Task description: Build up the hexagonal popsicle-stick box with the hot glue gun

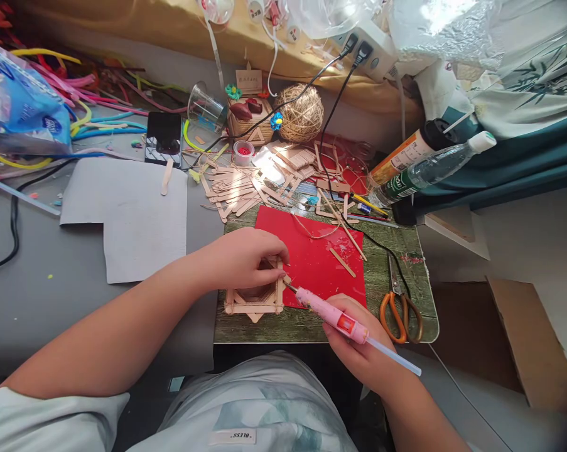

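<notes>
My left hand [252,257] is closed on the right side of a small frame built of craft sticks [255,307], which stands near the table's front edge. Part of the frame is hidden beneath that hand. A pink glue gun [325,311] is gripped in my right hand [358,339]. Its metal tip touches or nearly touches the frame's right side, close to my left fingertips. From the gun's rear sticks out a clear glue stick [394,356]. Under and beside the frame lies a red sheet [306,251], with one loose craft stick [343,262] on it.
Orange-handled scissors [399,311] lie at the right edge. Behind the red sheet are piled craft sticks [236,188], a twine ball [301,113] and a plastic bottle [429,169]. A black cord [344,213] crosses the table. Grey cardboard [142,220] and a phone [163,138] lie left.
</notes>
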